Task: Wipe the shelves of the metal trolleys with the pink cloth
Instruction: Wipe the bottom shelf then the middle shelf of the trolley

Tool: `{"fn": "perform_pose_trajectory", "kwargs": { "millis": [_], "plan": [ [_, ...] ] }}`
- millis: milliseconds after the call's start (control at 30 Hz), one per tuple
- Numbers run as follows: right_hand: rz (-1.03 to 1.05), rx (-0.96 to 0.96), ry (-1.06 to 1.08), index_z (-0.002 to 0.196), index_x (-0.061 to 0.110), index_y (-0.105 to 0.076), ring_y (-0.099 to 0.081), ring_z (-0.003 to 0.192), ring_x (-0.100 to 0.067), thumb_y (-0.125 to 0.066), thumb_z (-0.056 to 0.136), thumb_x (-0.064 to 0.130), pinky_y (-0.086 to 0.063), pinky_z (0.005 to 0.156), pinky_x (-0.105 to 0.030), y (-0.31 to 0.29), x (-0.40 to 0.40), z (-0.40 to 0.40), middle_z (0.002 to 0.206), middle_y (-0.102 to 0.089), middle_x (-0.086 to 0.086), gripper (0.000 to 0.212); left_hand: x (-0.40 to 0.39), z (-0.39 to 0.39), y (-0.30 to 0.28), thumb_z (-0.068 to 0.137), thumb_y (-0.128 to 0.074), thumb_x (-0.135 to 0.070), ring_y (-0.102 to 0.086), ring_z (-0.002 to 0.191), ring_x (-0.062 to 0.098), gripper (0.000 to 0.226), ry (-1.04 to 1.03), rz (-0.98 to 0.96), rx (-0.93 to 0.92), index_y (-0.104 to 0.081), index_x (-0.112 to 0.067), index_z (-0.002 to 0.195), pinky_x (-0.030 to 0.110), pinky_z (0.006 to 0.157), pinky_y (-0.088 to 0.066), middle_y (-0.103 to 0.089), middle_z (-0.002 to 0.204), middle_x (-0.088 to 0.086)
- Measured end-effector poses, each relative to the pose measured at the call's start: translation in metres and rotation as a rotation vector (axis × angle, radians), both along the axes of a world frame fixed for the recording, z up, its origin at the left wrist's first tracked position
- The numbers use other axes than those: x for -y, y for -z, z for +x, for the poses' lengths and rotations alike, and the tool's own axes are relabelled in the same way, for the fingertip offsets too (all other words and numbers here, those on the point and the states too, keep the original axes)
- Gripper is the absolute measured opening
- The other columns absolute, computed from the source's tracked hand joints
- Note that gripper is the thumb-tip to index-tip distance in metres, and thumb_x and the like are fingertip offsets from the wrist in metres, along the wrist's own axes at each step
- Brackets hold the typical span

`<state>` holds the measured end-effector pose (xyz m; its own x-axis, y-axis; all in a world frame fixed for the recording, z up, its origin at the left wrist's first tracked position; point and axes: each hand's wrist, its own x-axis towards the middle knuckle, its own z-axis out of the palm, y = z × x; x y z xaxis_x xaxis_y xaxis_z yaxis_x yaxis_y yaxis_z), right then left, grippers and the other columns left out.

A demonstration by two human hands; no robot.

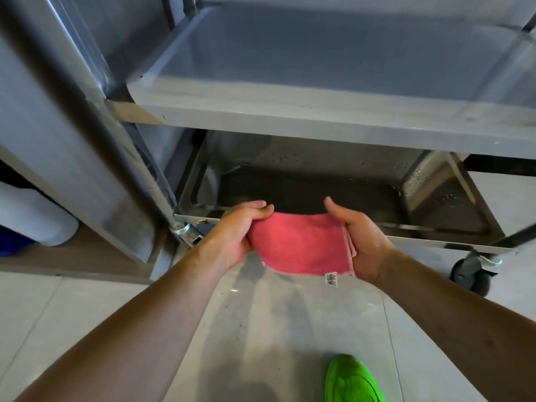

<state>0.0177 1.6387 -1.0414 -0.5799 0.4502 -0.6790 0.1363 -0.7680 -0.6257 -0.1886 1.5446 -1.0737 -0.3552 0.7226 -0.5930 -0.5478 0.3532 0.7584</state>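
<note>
The left hand [243, 227] pinches one end of the pink terry cloth [298, 245] between thumb and curled fingers, and the right hand [356, 242] grips the other end the same way, so the cloth hangs stretched between them in the air. Held so, it looks to be getting spread or refolded to give a flat face for wiping. A small white label [332, 279] dangles from its lower edge.

Just beyond the hands lies the dark, wet bottom shelf [304, 187] of the grey metal trolley [319, 120], with a raised rim in front; water drops speckle its walls. The upper shelf [319, 59] overhangs it, leaving a low gap to reach through. A second metal trolley's upright post [87, 126] crowds the left. A black castor wheel [472, 274] stands at the right corner, and a green shoe [352, 378] rests on the pale tiled floor [72, 309], which is open behind.
</note>
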Motion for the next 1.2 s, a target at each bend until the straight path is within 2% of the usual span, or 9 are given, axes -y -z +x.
{"fn": "perform_pose_trajectory", "kwargs": {
  "millis": [167, 333, 433, 500, 667, 800, 900, 1033, 1200],
  "plan": [
    [0.321, 0.346, -0.036, 0.114, 0.007, -0.072, -0.076, 0.091, -0.030, -0.078, 0.082, 0.003, -0.062, 0.071, -0.042, 0.016, -0.014, -0.005, 0.105, -0.077, -0.015, 0.033, -0.006, -0.006, 0.008, 0.073, -0.088, -0.023, -0.067, 0.099, 0.020, 0.036, -0.032, -0.108, -0.362, -0.073, -0.033, 0.105, 0.033, 0.067, -0.054, -0.069, 0.107, 0.000],
    [0.529, 0.397, -0.009, 0.102, 0.017, -0.071, -0.074, 0.085, -0.022, -0.086, 0.078, 0.010, -0.062, 0.059, -0.033, 0.022, -0.033, -0.018, 0.101, -0.073, -0.006, 0.028, -0.021, -0.005, 0.007, 0.074, -0.089, -0.024, -0.064, 0.076, 0.006, 0.036, -0.103, -0.105, -0.789, -0.070, -0.029, 0.104, 0.023, 0.063, -0.048, -0.067, 0.081, -0.009],
    [0.598, 0.383, 0.142, 0.113, 0.007, -0.070, -0.075, 0.084, -0.024, -0.090, 0.073, 0.008, -0.065, 0.072, -0.044, 0.023, -0.046, -0.036, 0.102, -0.073, -0.008, 0.045, -0.029, -0.011, 0.004, 0.076, -0.088, -0.024, -0.062, 0.074, -0.002, 0.035, -0.193, -0.097, -0.877, -0.070, -0.029, 0.106, 0.018, 0.066, -0.050, -0.066, 0.082, -0.014],
    [0.678, 0.425, 0.180, 0.120, 0.009, -0.069, -0.073, 0.092, -0.027, -0.091, 0.072, 0.009, -0.062, 0.083, -0.049, 0.026, -0.052, -0.047, 0.110, -0.073, -0.009, 0.053, -0.034, -0.015, 0.002, 0.078, -0.085, -0.020, -0.067, 0.086, 0.006, 0.038, -0.254, -0.090, -0.900, -0.071, -0.024, 0.113, 0.022, 0.081, -0.053, -0.069, 0.093, -0.010],
    [1.210, 0.706, -0.073, 0.124, 0.020, -0.067, -0.062, 0.105, -0.027, -0.075, 0.078, 0.014, -0.050, 0.086, -0.033, 0.037, -0.041, -0.055, 0.113, -0.068, -0.005, 0.047, -0.024, -0.010, 0.013, 0.085, -0.075, -0.022, -0.056, 0.121, 0.024, 0.047, -0.066, -0.119, -1.266, -0.065, -0.023, 0.130, 0.034, 0.106, -0.042, -0.062, 0.128, 0.005],
    [1.604, 0.724, -0.386, 0.138, 0.022, -0.060, -0.044, 0.132, -0.036, -0.060, 0.095, 0.047, -0.039, 0.109, -0.043, 0.049, -0.018, -0.055, 0.141, -0.057, -0.011, 0.049, -0.010, -0.005, 0.025, 0.090, -0.068, -0.022, -0.044, 0.135, 0.029, 0.046, -0.006, -0.109, -1.389, -0.061, -0.018, 0.135, 0.042, 0.114, -0.036, -0.056, 0.141, 0.007],
    [1.642, 0.750, -0.621, 0.154, 0.037, -0.038, -0.019, 0.152, -0.040, -0.021, 0.091, 0.078, -0.018, 0.123, -0.052, 0.055, -0.013, -0.072, 0.166, -0.029, -0.009, 0.077, -0.007, -0.004, 0.027, 0.092, -0.065, -0.023, -0.038, 0.141, 0.030, 0.049, -0.012, -0.118, -1.443, -0.057, -0.018, 0.140, 0.046, 0.116, -0.034, -0.052, 0.147, 0.007],
    [1.584, 0.876, -0.873, 0.156, 0.053, 0.009, 0.008, 0.155, -0.046, -0.005, 0.084, 0.087, 0.005, 0.120, -0.066, 0.072, -0.020, -0.100, 0.172, 0.007, -0.006, 0.081, -0.008, -0.004, 0.021, 0.095, -0.064, -0.024, -0.035, 0.145, 0.027, 0.050, -0.073, -0.087, -1.463, -0.053, -0.021, 0.144, 0.048, 0.118, -0.033, -0.050, 0.150, 0.005],
    [1.652, 0.832, -0.898, 0.153, 0.054, 0.017, 0.018, 0.152, -0.048, 0.014, 0.075, 0.091, 0.019, 0.114, -0.064, 0.083, -0.015, -0.119, 0.170, 0.016, -0.010, 0.087, 0.004, -0.026, 0.013, 0.097, -0.062, -0.021, -0.042, 0.140, 0.027, 0.046, -0.247, -0.093, -1.443, -0.054, -0.019, 0.142, 0.043, 0.116, -0.036, -0.056, 0.143, 0.006]
  ]
}}
